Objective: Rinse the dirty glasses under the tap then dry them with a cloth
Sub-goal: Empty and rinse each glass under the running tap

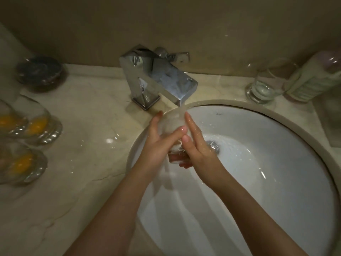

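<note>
A clear glass (173, 126) is tilted under the running chrome tap (156, 76), over the white sink (276, 163). Water pours from the spout onto the glass and fills it with foam-white flow. My left hand (158, 143) wraps its left side with the thumb across the front. My right hand (195, 143) presses flat against its right side, fingers straight. Three dirty glasses (35, 126) with orange residue stand on the left counter. One clean-looking glass (265, 85) stands at the back right.
A dark round dish (40, 72) sits at the back left on the marble counter (83, 145). A pale bottle (317, 78) leans at the far right beside the clean glass. Water drops lie on the counter near the sink rim. The drain (214, 146) is open.
</note>
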